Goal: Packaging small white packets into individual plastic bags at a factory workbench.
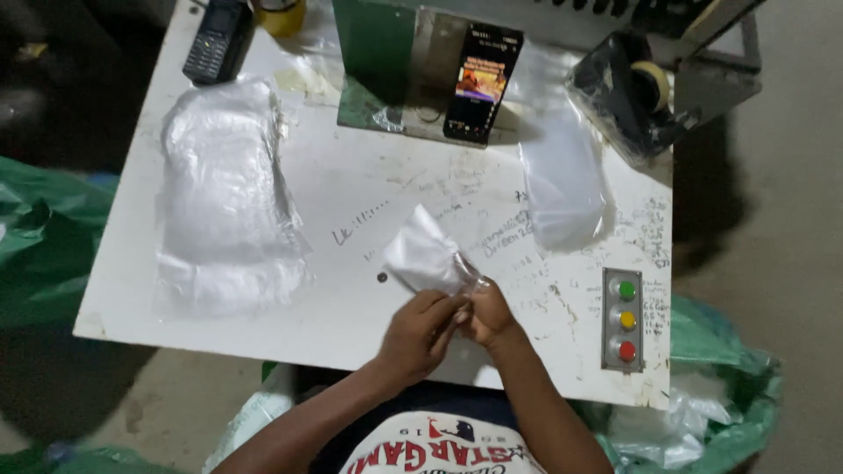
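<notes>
The left hand (420, 332) and the right hand (488, 313) meet just above the near edge of the bench (351, 202), fingers curled and pinched together on the lower end of a small clear plastic packet (428, 256) with white material inside; both hands are closed on that end, and the packet slants up and away from them to the left, its upper part lifted slightly over the bench top. To the right of the hands, set into the bench near its right edge, is a grey control panel (623, 319) with three round buttons in a column: green on top, yellow in the middle, red at the bottom. Beyond the packet, toward the far right, lies a loose pile of clear plastic bags (566, 180). Well to the left is a larger flat stack of white pads in clear wrapping (224, 202). At the far side a smartphone (482, 83) with a lit screen leans upright against a green metal machine base (379, 61). To the right of it sits a black tape dispenser (628, 92) holding a roll. At the far left corner lie a dark keypad phone (216, 39) and, just beside it, a yellow roll of tape (281, 13). Green plastic sacks (39, 228) lie on the floor on both sides of the bench.
</notes>
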